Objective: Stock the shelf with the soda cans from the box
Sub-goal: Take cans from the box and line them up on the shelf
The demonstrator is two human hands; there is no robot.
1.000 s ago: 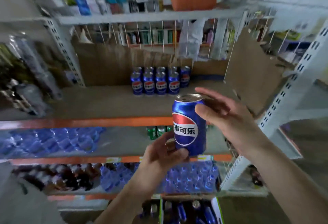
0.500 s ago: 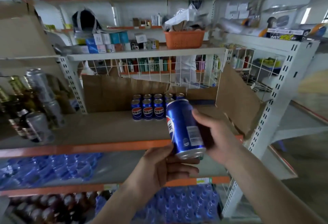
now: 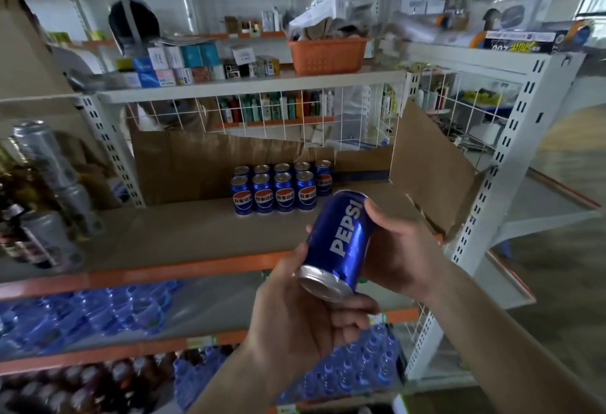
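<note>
While the right hand [image 3: 398,259] grips the tilted can [image 3: 337,243], the left hand [image 3: 305,322] cups its base — fingers curled round it — before the shelf [image 3: 183,233].

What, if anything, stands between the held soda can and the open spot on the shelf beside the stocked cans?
Nothing visible does. The soda can, held by the right hand and left hand, faces bare shelf before the stocked cans.
</note>
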